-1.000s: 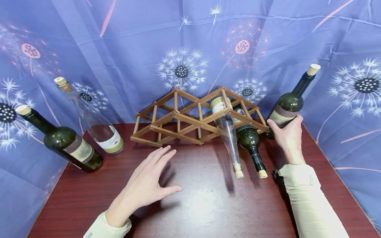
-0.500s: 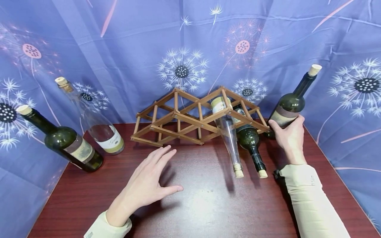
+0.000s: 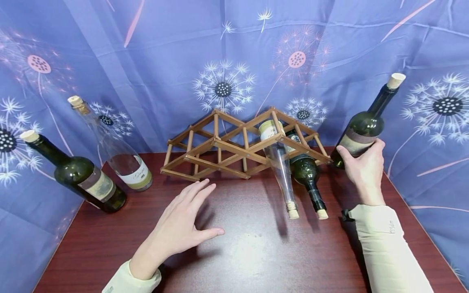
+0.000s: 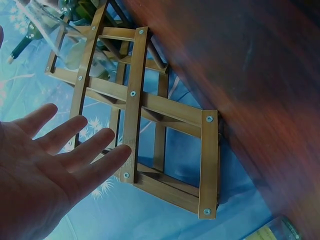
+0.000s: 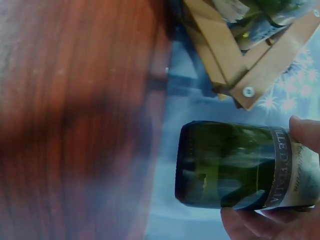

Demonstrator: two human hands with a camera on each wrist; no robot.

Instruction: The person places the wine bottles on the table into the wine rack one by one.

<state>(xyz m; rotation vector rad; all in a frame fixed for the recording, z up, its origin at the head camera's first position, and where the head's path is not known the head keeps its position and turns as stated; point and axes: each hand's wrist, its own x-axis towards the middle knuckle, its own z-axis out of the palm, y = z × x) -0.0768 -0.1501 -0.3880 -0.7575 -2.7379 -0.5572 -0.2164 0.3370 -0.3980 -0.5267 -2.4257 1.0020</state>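
Note:
My right hand (image 3: 366, 167) grips a dark green wine bottle (image 3: 360, 126) by its label, fingers and thumb round the body. The corked neck points up, leaning right. In the right wrist view, the bottle's base (image 5: 187, 165) appears apart from the table. Just left of it stands a wooden lattice wine rack (image 3: 231, 146). A clear bottle (image 3: 280, 162) and another green bottle (image 3: 307, 171) lie in the rack, corks toward me. My left hand (image 3: 179, 219) hovers in front of the rack's left part with fingers spread, holding nothing; the left wrist view shows its palm (image 4: 30, 170).
At the left of the table (image 3: 256, 260) stand a dark green corked bottle (image 3: 86, 179) and a clear corked bottle (image 3: 126, 158). A blue cloth with dandelion prints (image 3: 165, 49) hangs behind and on both sides.
My right hand has shifted a little to the right with the green bottle, widening the gap to the rack. The left hand stays about where it was.

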